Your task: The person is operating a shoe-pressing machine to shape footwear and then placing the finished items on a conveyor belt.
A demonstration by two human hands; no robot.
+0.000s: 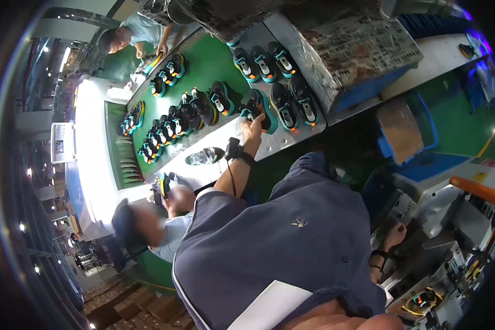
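My left hand (pixel 252 130) reaches out to the metal edge of the green work surface. Its fingers are closed on a black sneaker with a teal sole (pixel 267 120), at the heel or opening, which I cannot make out exactly. Two more black sneakers (pixel 284 107) stand just right of it, and a row of three sneakers (pixel 264 64) lies beyond. Low at the right, my right hand (pixel 395 235) hangs beside grey machinery (pixel 418 250). Its fingers look curled, but they are small and dim, and whether they hold anything is unclear.
Many sneakers (pixel 173 122) line the green belt (pixel 206 60). A shoe-shaped piece (pixel 204 156) lies on the white ledge. One co-worker (pixel 176 228) sits close on the left; another (pixel 143 33) handles a shoe at the far side. A plastic-wrapped box (pixel 357 49) and a chair (pixel 404 129) stand right.
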